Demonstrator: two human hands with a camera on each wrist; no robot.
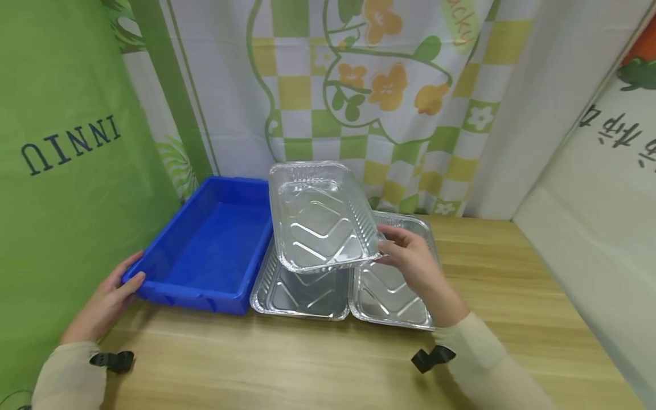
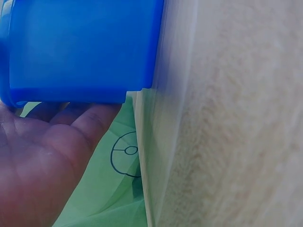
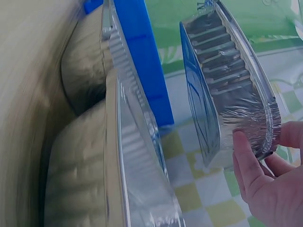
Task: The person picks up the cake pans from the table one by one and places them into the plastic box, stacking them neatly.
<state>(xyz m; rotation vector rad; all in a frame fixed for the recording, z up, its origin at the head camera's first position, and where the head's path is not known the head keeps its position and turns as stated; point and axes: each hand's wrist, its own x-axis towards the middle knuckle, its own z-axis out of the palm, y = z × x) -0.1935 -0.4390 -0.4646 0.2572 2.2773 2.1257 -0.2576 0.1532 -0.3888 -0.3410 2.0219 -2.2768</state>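
Best to steady the blue plastic bin and pinch the raised foil tray lightly, as thin foil probably dents. Left hand, nearest: fingers curled round the bin's near-left corner, thumb over rim; right hand: fingers nearly together, gripping the raised foil tray's near-right corner. That tray hangs tilted above two flat-lying foil trays on the bench, checkered curtain behind.

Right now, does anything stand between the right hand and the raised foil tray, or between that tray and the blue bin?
Nothing visible does. The right hand grips the raised foil tray at its near right corner, and the way left to the blue bin looks free from above.
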